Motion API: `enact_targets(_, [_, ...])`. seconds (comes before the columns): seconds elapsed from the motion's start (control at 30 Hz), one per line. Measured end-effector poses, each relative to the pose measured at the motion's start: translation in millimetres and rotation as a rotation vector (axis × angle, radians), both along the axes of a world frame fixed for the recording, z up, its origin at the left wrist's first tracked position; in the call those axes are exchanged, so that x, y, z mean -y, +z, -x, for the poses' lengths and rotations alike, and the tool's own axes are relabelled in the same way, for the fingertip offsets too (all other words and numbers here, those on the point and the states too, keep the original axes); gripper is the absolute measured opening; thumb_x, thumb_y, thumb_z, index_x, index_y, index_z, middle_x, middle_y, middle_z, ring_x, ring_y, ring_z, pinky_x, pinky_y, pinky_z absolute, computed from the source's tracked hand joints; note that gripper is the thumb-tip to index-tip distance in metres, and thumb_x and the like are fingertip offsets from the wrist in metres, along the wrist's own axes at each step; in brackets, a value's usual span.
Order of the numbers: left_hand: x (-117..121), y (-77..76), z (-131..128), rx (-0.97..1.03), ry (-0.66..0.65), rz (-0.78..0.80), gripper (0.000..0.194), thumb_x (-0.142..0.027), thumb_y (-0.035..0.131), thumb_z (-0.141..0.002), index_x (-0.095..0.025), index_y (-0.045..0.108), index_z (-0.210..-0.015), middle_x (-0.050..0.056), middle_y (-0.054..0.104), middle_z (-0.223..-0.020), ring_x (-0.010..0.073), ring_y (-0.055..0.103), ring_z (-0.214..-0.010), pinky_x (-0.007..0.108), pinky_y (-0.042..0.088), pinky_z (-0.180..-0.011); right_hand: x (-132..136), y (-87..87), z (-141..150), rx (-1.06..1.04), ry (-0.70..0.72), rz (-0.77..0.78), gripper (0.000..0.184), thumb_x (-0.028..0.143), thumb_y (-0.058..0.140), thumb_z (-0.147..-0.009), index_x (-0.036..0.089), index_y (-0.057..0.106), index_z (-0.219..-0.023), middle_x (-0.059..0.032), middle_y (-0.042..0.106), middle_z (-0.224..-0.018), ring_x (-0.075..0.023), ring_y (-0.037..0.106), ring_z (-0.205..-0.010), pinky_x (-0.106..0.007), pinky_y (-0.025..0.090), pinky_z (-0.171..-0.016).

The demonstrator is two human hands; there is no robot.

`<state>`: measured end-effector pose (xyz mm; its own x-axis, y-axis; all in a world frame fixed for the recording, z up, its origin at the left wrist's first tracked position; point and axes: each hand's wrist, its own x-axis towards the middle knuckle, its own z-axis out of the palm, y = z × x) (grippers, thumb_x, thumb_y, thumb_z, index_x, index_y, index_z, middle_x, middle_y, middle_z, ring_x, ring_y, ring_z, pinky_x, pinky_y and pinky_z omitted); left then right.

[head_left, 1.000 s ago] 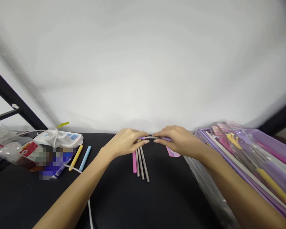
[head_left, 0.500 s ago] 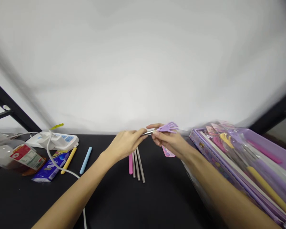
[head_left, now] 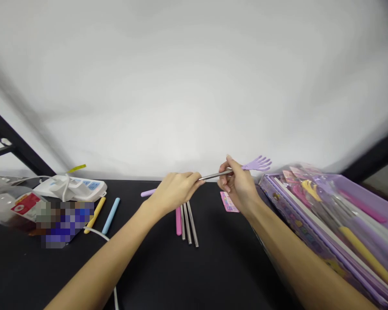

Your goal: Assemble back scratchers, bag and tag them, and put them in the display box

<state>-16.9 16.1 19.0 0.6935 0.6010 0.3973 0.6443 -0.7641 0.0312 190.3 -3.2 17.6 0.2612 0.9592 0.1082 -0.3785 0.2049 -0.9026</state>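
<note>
I hold a telescopic back scratcher point(head_left: 215, 175) between both hands, above the far middle of the black table point(head_left: 168, 267). My left hand point(head_left: 176, 189) is closed round its lilac handle, whose end pokes out to the left. My right hand point(head_left: 237, 183) pinches the metal rod just below the lilac hand-shaped head point(head_left: 258, 163). The bare rod shows between my hands. Under my left hand lie a pink stick point(head_left: 178, 220) and three metal rods point(head_left: 189, 224), side by side.
A purple box point(head_left: 330, 224) of packaged scratchers fills the right side. A small pink card point(head_left: 229, 201) lies by my right wrist. At the left are a white power strip point(head_left: 74, 187), yellow point(head_left: 95, 214) and blue point(head_left: 111, 215) handles, a cable and plastic packets.
My hands have drawn apart. The right hand moved up and right with the lilac head, so the metal rod now stretches out longer between them.
</note>
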Motion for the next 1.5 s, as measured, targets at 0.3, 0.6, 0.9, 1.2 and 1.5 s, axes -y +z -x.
enact_targets(0.3, [-6, 3.6, 8, 0.06, -0.027, 0.024, 0.03, -0.038, 0.035, -0.101, -0.022, 0.059, -0.107, 0.003, 0.068, -0.088, 0.0161, 0.062, -0.073, 0.026, 0.039, -0.064, 1, -0.6, 6, -0.016, -0.061, -0.019, 0.044, 0.048, 0.064, -0.084, 0.013, 0.062, -0.058, 0.0005, 0.047, -0.038, -0.0059, 0.038, -0.032, -0.019, 0.025, -0.033])
enact_targets(0.6, [-4, 14.0, 10, 0.084, 0.079, -0.048, 0.045, -0.038, 0.028, -0.102, -0.018, 0.057, -0.074, 0.001, 0.057, -0.066, 0.0133, 0.052, -0.057, 0.027, 0.031, -0.058, 2, 4.9, -8, -0.112, -0.174, -0.062, 0.043, 0.044, 0.062, -0.086, 0.016, 0.053, -0.054, 0.0054, 0.037, -0.034, -0.0032, 0.025, -0.028, -0.019, 0.023, -0.032])
enact_targets(0.9, [2, 22.7, 7, 0.172, 0.143, -0.059, 0.047, -0.037, 0.027, -0.102, -0.019, 0.049, -0.064, 0.0, 0.051, -0.057, 0.0124, 0.046, -0.051, 0.028, 0.029, -0.056, 3, 11.5, -13, -0.174, -0.231, -0.064, 0.05, 0.044, 0.053, -0.093, 0.017, 0.048, -0.051, 0.0062, 0.033, -0.033, -0.0028, 0.021, -0.028, -0.019, 0.02, -0.034])
enact_targets(1.2, [-2, 9.0, 17, 0.025, 0.214, -0.211, 0.047, -0.036, 0.029, -0.101, -0.018, 0.056, -0.067, 0.003, 0.06, -0.059, 0.0147, 0.051, -0.05, 0.03, 0.025, -0.053, 5, 3.8, -27, -0.235, -0.233, 0.013, 0.051, 0.043, 0.047, -0.096, 0.017, 0.047, -0.051, 0.0059, 0.032, -0.032, -0.0037, 0.021, -0.028, -0.02, 0.019, -0.035])
enact_targets(1.5, [4, 19.4, 13, 0.038, 0.204, -0.41, 0.046, -0.033, 0.033, -0.099, -0.017, 0.055, -0.062, 0.002, 0.054, -0.056, 0.0132, 0.046, -0.049, 0.03, 0.017, -0.051, 4, -0.4, -22, -0.237, -0.108, -0.077, 0.056, 0.058, 0.045, -0.092, 0.019, 0.046, -0.052, 0.0063, 0.033, -0.032, -0.0046, 0.023, -0.027, -0.022, 0.027, -0.039])
